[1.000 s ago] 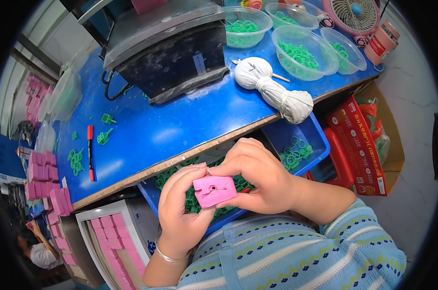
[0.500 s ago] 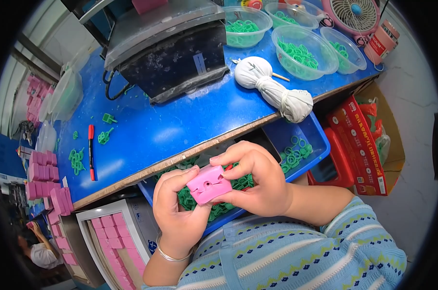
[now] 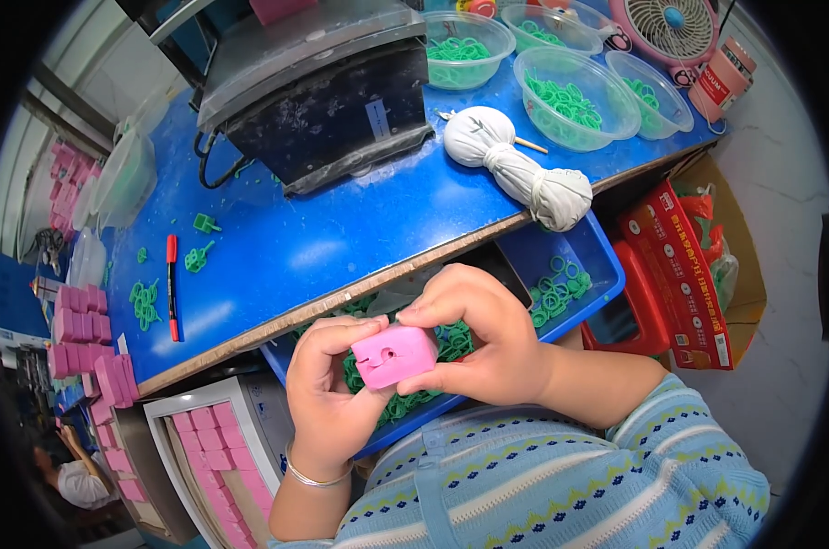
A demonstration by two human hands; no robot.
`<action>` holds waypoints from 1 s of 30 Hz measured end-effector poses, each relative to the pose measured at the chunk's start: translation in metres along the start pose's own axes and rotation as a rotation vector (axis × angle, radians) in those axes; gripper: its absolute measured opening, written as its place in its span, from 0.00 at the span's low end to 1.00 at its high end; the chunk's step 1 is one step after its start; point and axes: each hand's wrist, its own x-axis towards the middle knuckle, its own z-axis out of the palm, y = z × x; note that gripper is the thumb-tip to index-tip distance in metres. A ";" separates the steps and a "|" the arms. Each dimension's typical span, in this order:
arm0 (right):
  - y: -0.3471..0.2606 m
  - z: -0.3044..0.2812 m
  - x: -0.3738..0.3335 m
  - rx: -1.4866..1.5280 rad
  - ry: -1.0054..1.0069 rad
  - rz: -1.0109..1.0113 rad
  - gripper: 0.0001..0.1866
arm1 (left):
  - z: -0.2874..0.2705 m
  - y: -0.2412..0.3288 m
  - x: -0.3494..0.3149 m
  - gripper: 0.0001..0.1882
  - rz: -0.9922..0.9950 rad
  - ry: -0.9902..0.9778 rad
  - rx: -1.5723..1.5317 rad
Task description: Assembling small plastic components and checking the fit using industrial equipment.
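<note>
A pink rubber mould is held between my two hands, over a blue tray of green wax pieces. A small hole and a jagged cut line show on its upward face, and the cut looks pressed together. My left hand grips it from the left, thumb below and fingers along the top edge. My right hand closes on its right end, with thumb and fingers on opposite edges. Below them, green wax pieces lie in the blue tray, whose right part holds green rings.
Above the blue table stands a dark machine. A white cloth bundle lies near clear bowls of green pieces. A red marker rests at left. Pink moulds fill a frame at lower left. A red carton stands right.
The cut in the pink mould looks more closed, and the mould has tilted slightly. My right fingers have shifted along its edge; my left wrist has moved a little left.
</note>
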 end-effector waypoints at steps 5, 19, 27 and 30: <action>0.000 -0.005 0.002 0.215 -0.155 0.138 0.26 | -0.002 -0.001 0.000 0.22 0.023 -0.118 -0.222; -0.006 0.007 -0.008 -0.136 0.054 0.009 0.25 | 0.013 0.001 -0.008 0.18 0.179 0.094 -0.098; -0.006 0.000 -0.005 -0.015 -0.075 0.047 0.24 | 0.002 0.015 0.000 0.26 -0.143 0.002 -0.377; -0.001 -0.004 -0.001 0.073 -0.157 0.060 0.23 | -0.012 0.003 -0.001 0.28 0.023 -0.148 -0.133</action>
